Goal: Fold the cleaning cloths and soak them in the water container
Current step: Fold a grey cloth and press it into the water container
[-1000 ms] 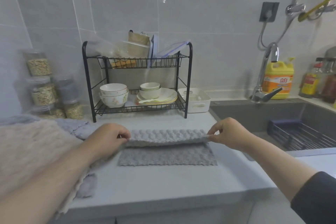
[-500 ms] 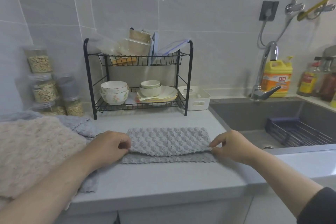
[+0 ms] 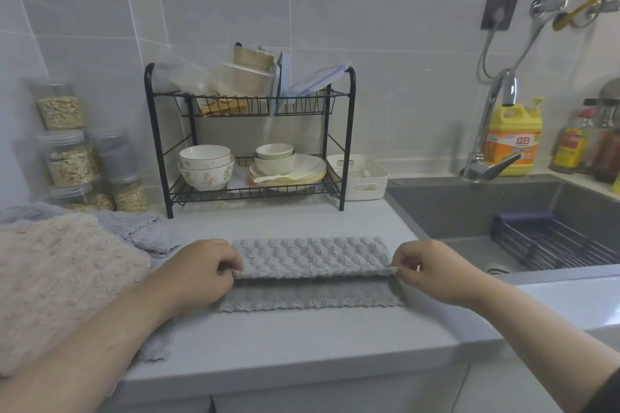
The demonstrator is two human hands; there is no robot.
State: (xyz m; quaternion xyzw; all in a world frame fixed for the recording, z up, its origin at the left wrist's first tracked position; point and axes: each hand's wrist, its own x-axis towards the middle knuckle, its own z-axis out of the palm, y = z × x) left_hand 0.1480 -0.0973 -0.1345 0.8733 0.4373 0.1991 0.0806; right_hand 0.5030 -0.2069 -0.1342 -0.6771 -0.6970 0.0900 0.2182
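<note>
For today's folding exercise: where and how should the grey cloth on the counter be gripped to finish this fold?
Pinch the grey cloth at the two ends of its folded-over edge, from either side, as the left hand and right hand do; it lies long and flat across the counter.

The yellow detergent bottle [image 3: 514,139] behind the tap carries an orange label with the white Chinese characters 立白, while the labels on the sauce bottles [image 3: 570,147] beside it are too blurred to read.
</note>
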